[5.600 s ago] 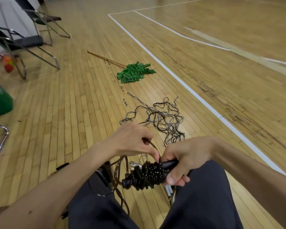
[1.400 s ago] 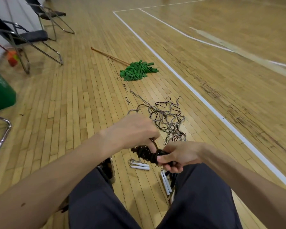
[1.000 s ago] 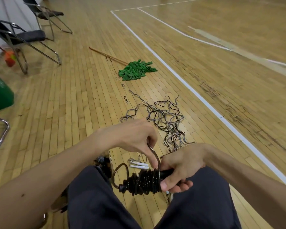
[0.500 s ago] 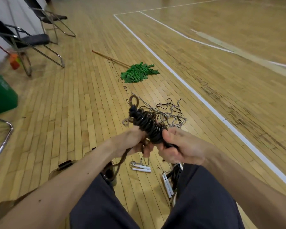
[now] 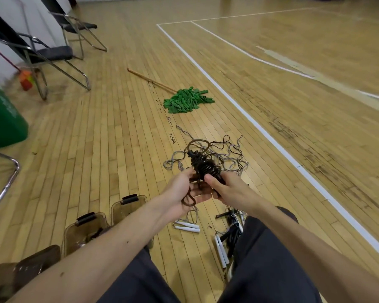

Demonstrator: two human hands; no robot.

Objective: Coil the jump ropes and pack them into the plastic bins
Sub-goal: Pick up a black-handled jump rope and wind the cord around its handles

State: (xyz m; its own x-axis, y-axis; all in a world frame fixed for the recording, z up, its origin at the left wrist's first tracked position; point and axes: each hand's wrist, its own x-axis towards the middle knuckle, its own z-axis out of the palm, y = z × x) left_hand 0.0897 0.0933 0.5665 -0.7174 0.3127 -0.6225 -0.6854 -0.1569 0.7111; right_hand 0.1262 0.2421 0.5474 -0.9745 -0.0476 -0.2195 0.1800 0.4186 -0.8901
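A dark brown jump rope [image 5: 204,165] is wound in tight coils round its handles and points away from me, a loose loop standing off its far tip. My right hand [image 5: 225,189] grips the near end of the bundle. My left hand [image 5: 182,193] lies palm up beside it, with a loose loop of the same rope across its curled fingers. Behind the hands a tangle of grey and black ropes [image 5: 232,154] lies on the floor. White handles [image 5: 186,226] and black handles [image 5: 230,228] lie near my knees. Brown clear plastic bins [image 5: 127,206] stand at lower left.
A green mop [image 5: 187,99] with a wooden pole lies on the wooden floor ahead. Folding chairs [image 5: 50,53] stand at upper left, a green bin [image 5: 2,119] at the left edge. A white court line [image 5: 271,138] runs along the right. My dark-trousered legs fill the bottom.
The coiled bundle has stayed raised in front of me. The view has tilted so the bins at lower left now show. My left hand has opened somewhat under the loose loop.
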